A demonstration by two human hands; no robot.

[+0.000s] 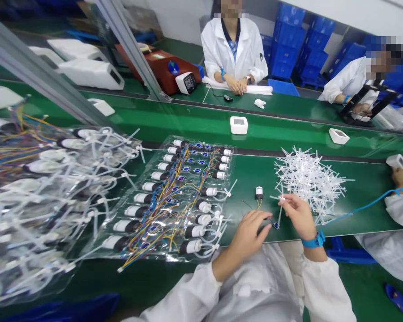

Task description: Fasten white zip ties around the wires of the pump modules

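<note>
My right hand pinches a white plastic tube fitting with thin clear tubes sticking out of it. One tube points down toward a small dark part with a blue face. That part lies at the fingertips of my left hand, whose thumb and fingers curve around its dark side; the grip is partly hidden. Just beyond my left hand, a small white-and-black motor stands on the green bench, its thin wires running toward my fingers. Behind my right hand is a heap of white tube fittings.
Left of my hands lies a clear plastic tray with rows of motors and coloured wires. More wired, tubed assemblies pile up at far left. White devices sit on the green conveyor. A blue cord crosses at right. Co-workers are opposite and right.
</note>
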